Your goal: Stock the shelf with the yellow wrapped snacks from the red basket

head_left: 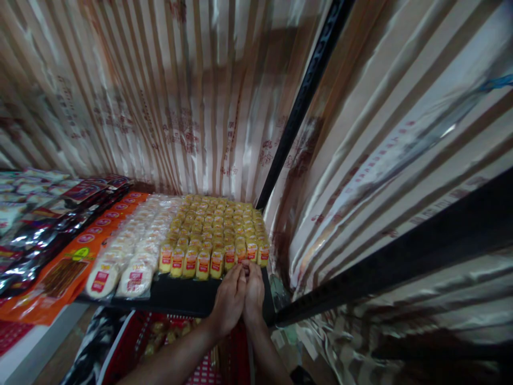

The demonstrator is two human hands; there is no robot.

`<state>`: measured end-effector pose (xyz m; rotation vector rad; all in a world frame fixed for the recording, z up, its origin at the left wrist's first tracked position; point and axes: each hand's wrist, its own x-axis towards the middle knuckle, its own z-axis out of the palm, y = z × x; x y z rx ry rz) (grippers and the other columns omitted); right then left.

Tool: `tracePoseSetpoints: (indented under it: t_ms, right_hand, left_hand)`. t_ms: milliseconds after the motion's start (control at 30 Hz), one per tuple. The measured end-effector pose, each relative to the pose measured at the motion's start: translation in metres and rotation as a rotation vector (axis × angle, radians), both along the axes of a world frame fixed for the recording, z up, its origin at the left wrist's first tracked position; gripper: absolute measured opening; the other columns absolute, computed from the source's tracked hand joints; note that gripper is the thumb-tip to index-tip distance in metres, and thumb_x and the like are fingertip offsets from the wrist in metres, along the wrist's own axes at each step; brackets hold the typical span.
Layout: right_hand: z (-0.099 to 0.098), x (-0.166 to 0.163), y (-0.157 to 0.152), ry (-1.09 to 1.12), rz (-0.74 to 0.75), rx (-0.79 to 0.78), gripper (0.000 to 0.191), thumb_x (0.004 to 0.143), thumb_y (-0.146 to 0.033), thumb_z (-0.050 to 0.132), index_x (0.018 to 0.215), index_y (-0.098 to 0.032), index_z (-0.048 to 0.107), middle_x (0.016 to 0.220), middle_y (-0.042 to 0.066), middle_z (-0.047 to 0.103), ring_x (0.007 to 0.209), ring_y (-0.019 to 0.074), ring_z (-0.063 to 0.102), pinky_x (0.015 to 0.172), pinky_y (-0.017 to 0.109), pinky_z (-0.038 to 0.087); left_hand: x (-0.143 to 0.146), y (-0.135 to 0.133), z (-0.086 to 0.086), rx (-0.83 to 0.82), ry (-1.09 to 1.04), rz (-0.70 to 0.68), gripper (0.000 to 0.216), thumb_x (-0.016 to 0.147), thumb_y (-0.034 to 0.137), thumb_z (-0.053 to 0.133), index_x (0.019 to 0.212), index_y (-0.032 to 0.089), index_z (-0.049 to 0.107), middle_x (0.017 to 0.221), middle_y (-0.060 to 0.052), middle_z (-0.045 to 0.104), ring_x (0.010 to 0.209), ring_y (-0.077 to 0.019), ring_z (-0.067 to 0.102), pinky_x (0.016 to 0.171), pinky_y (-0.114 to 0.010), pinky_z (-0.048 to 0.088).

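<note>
My left hand (230, 299) and my right hand (254, 291) are pressed side by side at the front edge of a black shelf (180, 297). Their fingertips meet just below the front row of small yellow packets (214, 230) with red labels. Both hands have curled fingers that seem to pinch something small between them, and I cannot make out what. The yellow packets stand in several tight rows reaching back to the striped wall.
White round packets (134, 251) with red labels lie left of the yellow ones, then orange packs (80, 256) and dark foil packs (36, 235). A red basket (160, 342) sits below the shelf. A black post (304, 96) and a black shelf edge (401, 256) stand at the right.
</note>
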<state>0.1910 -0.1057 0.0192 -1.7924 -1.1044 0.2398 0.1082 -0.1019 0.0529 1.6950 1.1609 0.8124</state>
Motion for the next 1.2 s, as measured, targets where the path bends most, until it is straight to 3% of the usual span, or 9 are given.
tracePoseSetpoints:
  t_ms: [267,467,600,667,800,967,1200]
  right_hand:
    - [-0.005,0.001,0.001,0.035,-0.009,0.039,0.038,0.076,-0.025,0.034,0.103,-0.015,0.058,0.1,0.01,0.061,0.091,0.0186,0.057,0.084,0.031,0.045]
    - [-0.006,-0.002,0.002,-0.031,-0.036,0.058,0.038,0.078,-0.027,0.033,0.102,-0.016,0.061,0.096,0.01,0.06,0.089,0.0202,0.056,0.083,0.033,0.045]
    - [-0.007,-0.004,0.0,-0.086,-0.026,0.044,0.041,0.077,-0.027,0.036,0.11,-0.015,0.056,0.101,0.01,0.057,0.094,0.0205,0.055,0.085,0.033,0.045]
    - [-0.009,-0.005,0.0,-0.089,-0.01,0.044,0.041,0.078,-0.027,0.036,0.112,-0.015,0.054,0.103,0.01,0.056,0.095,0.0195,0.055,0.085,0.032,0.045]
    - [-0.011,-0.006,0.0,-0.083,0.004,0.049,0.039,0.08,-0.027,0.034,0.112,-0.015,0.053,0.106,0.011,0.055,0.096,0.0188,0.054,0.086,0.032,0.045]
    - [-0.013,-0.008,0.001,-0.086,-0.009,0.069,0.037,0.082,-0.027,0.032,0.108,-0.017,0.056,0.104,0.01,0.055,0.093,0.0197,0.055,0.084,0.034,0.046]
    - [-0.018,-0.004,0.002,-0.064,0.03,0.05,0.039,0.08,-0.025,0.032,0.109,-0.017,0.057,0.104,0.01,0.056,0.093,0.019,0.055,0.084,0.033,0.047]
  left_hand:
    - [0.006,0.007,0.002,0.098,-0.013,-0.024,0.045,0.086,0.026,0.032,0.125,0.012,0.05,0.134,-0.01,0.048,0.126,-0.0183,0.041,0.11,-0.037,0.029]
    - [0.01,0.013,0.005,0.127,0.05,0.017,0.042,0.084,0.022,0.033,0.117,0.015,0.058,0.126,-0.009,0.056,0.119,-0.0191,0.048,0.107,-0.04,0.033]
    - [0.007,0.007,0.01,0.186,0.117,0.054,0.046,0.084,0.023,0.035,0.125,0.013,0.051,0.134,-0.009,0.048,0.127,-0.0203,0.039,0.11,-0.041,0.027]
    - [0.007,0.006,0.006,0.188,0.126,0.052,0.048,0.085,0.024,0.034,0.129,0.013,0.046,0.138,-0.009,0.043,0.131,-0.0205,0.034,0.111,-0.041,0.024]
    - [0.009,0.01,-0.003,0.182,0.14,0.003,0.046,0.085,0.024,0.034,0.127,0.013,0.049,0.134,-0.011,0.047,0.132,-0.0212,0.032,0.111,-0.041,0.025]
    - [0.006,0.013,-0.002,0.204,0.186,-0.027,0.048,0.087,0.026,0.028,0.128,0.008,0.047,0.139,-0.014,0.039,0.132,-0.0228,0.032,0.111,-0.045,0.024]
    - [0.002,0.009,-0.009,0.224,0.081,-0.065,0.047,0.089,0.029,0.03,0.13,0.014,0.045,0.14,-0.01,0.04,0.131,-0.0188,0.033,0.111,-0.04,0.027]
